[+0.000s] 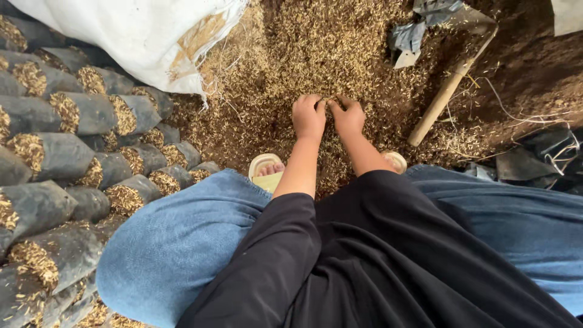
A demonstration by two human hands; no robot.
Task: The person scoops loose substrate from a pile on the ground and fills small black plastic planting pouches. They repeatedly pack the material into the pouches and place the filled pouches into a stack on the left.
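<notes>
Down on the ground between my knees, both my hands are buried at the fingertips in a heap of husks (316, 54) that spreads across the dirt ahead of me. My left hand (308, 116) is curled into a loose fist with the fingers (311, 102) bent and pressed together, knuckles up, scooping into the husks. My right hand (347, 115) sits just beside it, touching it at the thumbs, its fingers likewise folded down and bunched; whether either hand has a pinch of husk closed inside I cannot tell, since the fingertips are hidden under the backs of the hands. My sleeves are black and my jeans (176, 243) are blue, and a pale sandal (265, 172) shows on each side of my forearms, the left one with my toes in view. To my left lies a stack of dark plastic bags (61, 158), each lying on its side with its open mouth stuffed with the same husks. A white sack (127, 36) slumps above that stack, near the edge of the heap. To the right of my hands, well apart, a hoe with a wooden handle (446, 92) lies slanted across the husks, its metal blade (452, 15) at the far end.
</notes>
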